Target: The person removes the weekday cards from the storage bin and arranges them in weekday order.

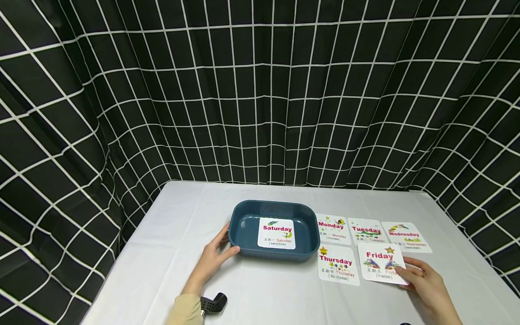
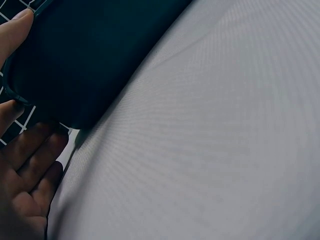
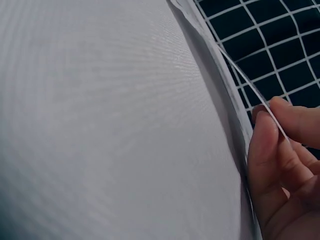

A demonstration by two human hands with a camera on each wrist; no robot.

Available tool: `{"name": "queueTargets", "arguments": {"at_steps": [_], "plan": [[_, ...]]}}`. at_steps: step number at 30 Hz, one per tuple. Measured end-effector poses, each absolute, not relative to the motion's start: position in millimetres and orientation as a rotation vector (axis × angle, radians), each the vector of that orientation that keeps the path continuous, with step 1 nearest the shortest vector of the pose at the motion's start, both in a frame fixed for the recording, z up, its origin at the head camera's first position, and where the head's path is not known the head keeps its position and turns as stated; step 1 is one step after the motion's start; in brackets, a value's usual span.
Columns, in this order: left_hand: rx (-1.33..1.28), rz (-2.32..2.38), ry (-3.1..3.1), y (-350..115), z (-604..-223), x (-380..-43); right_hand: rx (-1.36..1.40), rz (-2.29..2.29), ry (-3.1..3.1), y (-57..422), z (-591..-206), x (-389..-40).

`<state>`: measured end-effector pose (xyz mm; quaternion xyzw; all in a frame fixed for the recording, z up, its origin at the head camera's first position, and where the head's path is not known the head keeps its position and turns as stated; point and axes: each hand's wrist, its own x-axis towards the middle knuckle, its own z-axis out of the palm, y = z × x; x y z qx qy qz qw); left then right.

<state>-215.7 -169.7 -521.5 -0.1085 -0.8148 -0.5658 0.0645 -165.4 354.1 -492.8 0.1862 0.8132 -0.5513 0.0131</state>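
Observation:
My left hand (image 1: 211, 258) holds the left end of a dark blue plastic basin (image 1: 260, 253), its thumb at the front corner and fingers along the side. The left wrist view shows the thumb and a fingertip against the basin (image 2: 85, 55). Inside the basin lies a Saturday card (image 1: 277, 233), face up. With thumb and fingers, my right hand (image 1: 426, 284) pinches the lower right edge of a Friday card (image 1: 379, 264). That card is tilted, its top overlapping the lower edge of the Tuesday card (image 1: 367, 230). In the right wrist view the pinched card (image 3: 260, 97) appears edge-on, raised off the cloth.
To the basin's right lie a Monday card (image 1: 334, 229) and a Wednesday card (image 1: 406, 237), with a Thursday card (image 1: 338, 265) below Monday. A white cloth (image 1: 162, 253) covers the table. Black grid-patterned curtains (image 1: 268, 90) surround it at the back and sides.

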Motion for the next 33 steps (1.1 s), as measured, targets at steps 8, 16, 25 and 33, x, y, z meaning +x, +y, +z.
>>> {"name": "queueTargets", "arguments": {"at_steps": [8,16,25,33], "plan": [[-0.327,-1.716,-2.461,-169.9,-521.4,-215.3,0.519,-1.539,2.609,354.2,-487.8,-161.7],[-0.316,-1.716,-2.465,-169.7,-520.6,-214.9,0.504,-1.263,2.756,351.9,-482.0,-163.6],[-0.337,-1.699,-2.458,-169.7,-520.0,-214.0,0.439,-1.013,2.878,344.7,-475.5,-165.6],[-0.335,-1.694,-2.460,-169.9,-519.9,-213.6,0.360,-0.799,2.972,339.4,-469.9,-165.2]]}}
